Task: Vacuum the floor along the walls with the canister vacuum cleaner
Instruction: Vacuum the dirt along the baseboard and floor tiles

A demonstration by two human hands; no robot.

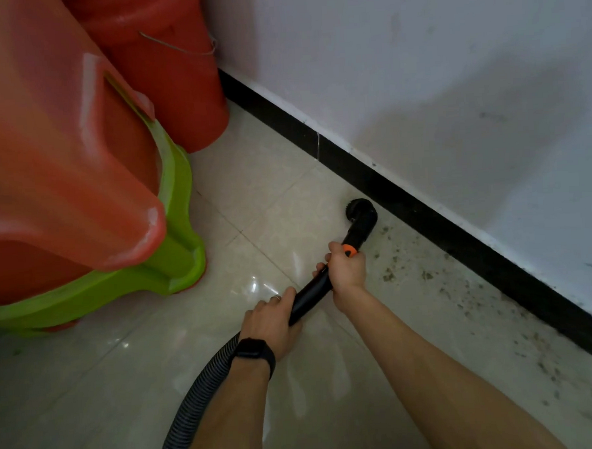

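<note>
Ribbed grey vacuum hose [194, 401] runs from the bottom edge up to both hands, which hold the black rigid wand [312, 295].
Left hand [270, 323], black wristband [255, 353], wraps the wand's rear end; right hand [346, 269] grips it at the orange collar [349, 249]. Round black brush nozzle [361, 214] sits on the glossy beige tile floor [252, 209], just beside the black baseboard [424, 210]. Dark debris specks [427, 275] lie right of it. Stacked red and green plastic stools [61, 150] and a red bucket [177, 76] stand left.
</note>
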